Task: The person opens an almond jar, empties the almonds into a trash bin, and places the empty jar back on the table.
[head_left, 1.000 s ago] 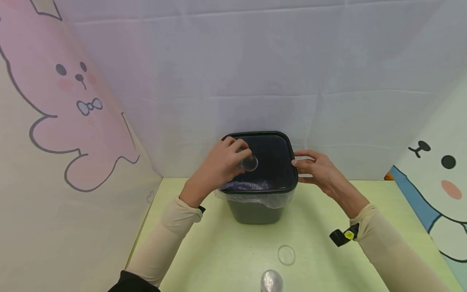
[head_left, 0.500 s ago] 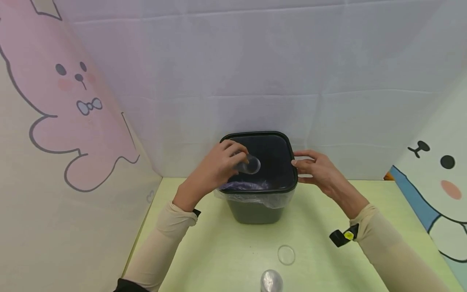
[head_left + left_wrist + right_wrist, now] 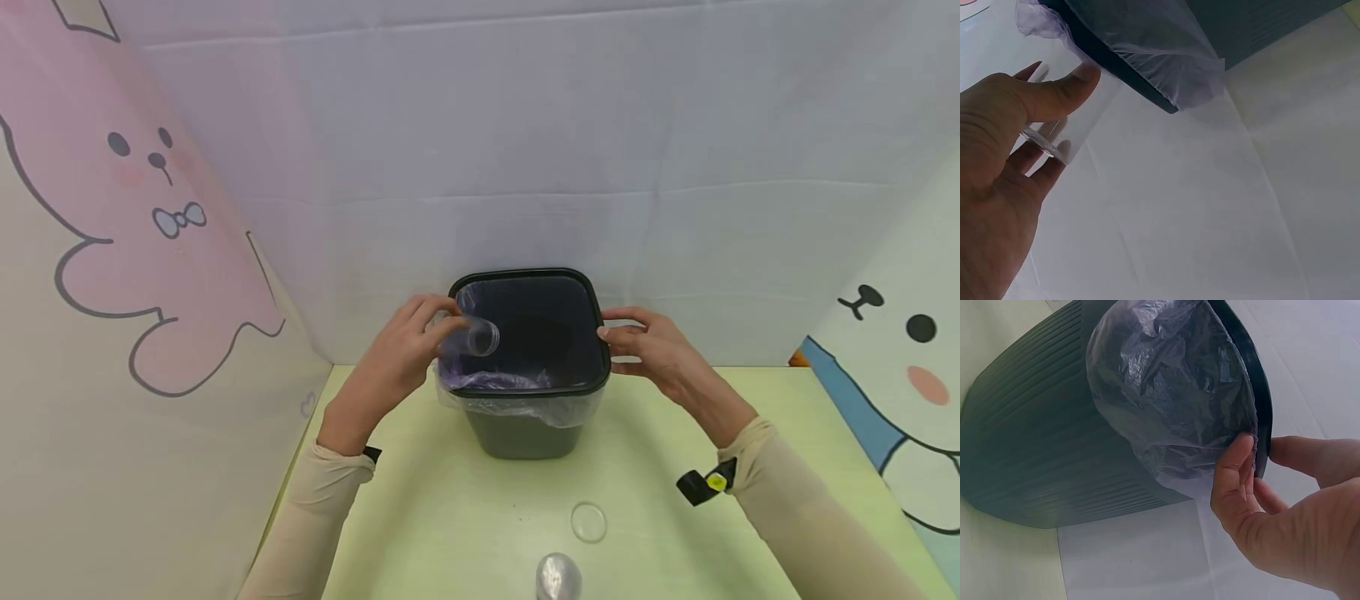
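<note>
My left hand (image 3: 405, 346) grips a clear plastic jar (image 3: 474, 337) between thumb and fingers, at the left rim of a dark bin (image 3: 525, 433). The jar lies on its side in the air, its round mouth facing right over the bin's opening. In the left wrist view the thumb crosses the jar wall (image 3: 1082, 134) close to the bin's corner. My right hand (image 3: 645, 346) pinches the right rim, thumb on one side and fingers on the thin bag liner (image 3: 1172, 394) in the right wrist view. The inside of the bin looks dark.
A clear ring-like lid (image 3: 588, 522) lies on the pale yellow table (image 3: 427, 533) in front of the bin. Nearer still, a shiny rounded clear container (image 3: 558, 575) is cut off by the frame's lower edge. White cloth (image 3: 525, 150) hangs behind, with printed panels on both sides.
My left hand has drawn back leftward with the jar, from over the bin's opening to its left rim. More liner shows there. The right hand keeps its place on the rim.
</note>
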Demonstrator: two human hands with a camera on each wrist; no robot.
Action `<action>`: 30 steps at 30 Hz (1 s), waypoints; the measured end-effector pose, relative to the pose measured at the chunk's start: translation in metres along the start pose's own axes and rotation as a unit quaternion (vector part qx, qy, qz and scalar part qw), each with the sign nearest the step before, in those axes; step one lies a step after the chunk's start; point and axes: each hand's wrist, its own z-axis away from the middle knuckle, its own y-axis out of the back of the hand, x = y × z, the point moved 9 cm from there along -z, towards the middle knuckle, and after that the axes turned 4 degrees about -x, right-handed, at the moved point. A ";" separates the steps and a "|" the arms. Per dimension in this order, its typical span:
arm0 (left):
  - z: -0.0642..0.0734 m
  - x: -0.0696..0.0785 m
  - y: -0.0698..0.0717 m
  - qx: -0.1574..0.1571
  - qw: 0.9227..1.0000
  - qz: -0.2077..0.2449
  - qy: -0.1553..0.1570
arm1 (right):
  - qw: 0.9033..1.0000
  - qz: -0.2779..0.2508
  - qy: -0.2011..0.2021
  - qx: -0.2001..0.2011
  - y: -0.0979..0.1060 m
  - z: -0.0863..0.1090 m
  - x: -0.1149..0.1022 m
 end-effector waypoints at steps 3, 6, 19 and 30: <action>-0.001 -0.001 -0.001 0.001 1.000 0.010 0.005 | 1.000 0.004 -0.001 0.000 0.000 0.000 0.000; -0.004 0.000 0.003 0.013 1.000 0.012 -0.001 | 1.000 0.005 -0.001 0.000 0.000 0.001 0.000; -0.005 0.003 0.002 0.022 0.999 -0.027 -0.014 | 1.000 -0.001 0.003 0.000 0.000 0.000 -0.002; -0.010 -0.012 0.007 0.024 0.996 0.058 0.063 | 1.000 -0.001 -0.001 0.001 0.000 0.000 0.000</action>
